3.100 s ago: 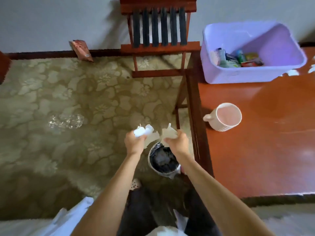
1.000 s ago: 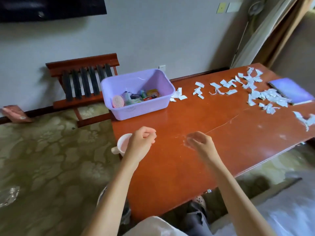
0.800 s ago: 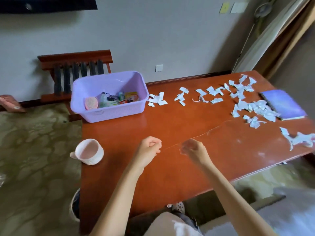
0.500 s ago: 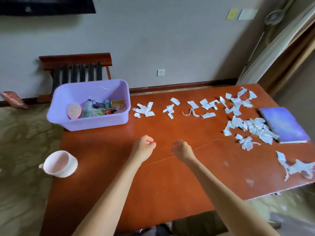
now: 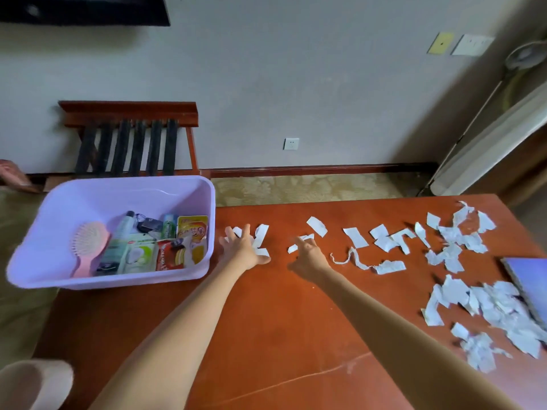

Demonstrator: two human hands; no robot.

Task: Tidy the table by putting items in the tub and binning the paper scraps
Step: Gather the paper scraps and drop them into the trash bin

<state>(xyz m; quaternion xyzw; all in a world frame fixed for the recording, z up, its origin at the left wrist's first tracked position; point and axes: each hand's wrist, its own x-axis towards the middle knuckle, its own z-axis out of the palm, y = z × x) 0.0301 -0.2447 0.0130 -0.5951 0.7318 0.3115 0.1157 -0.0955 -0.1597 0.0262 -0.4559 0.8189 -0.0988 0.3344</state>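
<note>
A lilac tub (image 5: 59, 273) stands at the table's far left with a pink hairbrush (image 5: 88, 244), tubes and snack packets inside. White paper scraps (image 5: 355, 236) lie scattered along the far side of the red-brown table (image 5: 281, 335), with a bigger heap (image 5: 497, 309) at the right. My left hand (image 5: 241, 247) lies spread, fingers straight, on a small cluster of scraps (image 5: 262, 233) just right of the tub. My right hand (image 5: 307, 255) reaches with its fingertips onto another scrap (image 5: 299, 242); I cannot tell whether it pinches it.
A purple notebook (image 5: 529, 279) lies at the table's right edge beside the heap. A pale mug (image 5: 35, 383) shows at the bottom left corner. A wooden luggage rack (image 5: 130, 140) stands against the wall behind the tub. The bin is out of view.
Earlier both hands held scraps over the bin on the floor. The view then swung back to the table, and both hands reached forward from loose fists onto the scraps near the tub.
</note>
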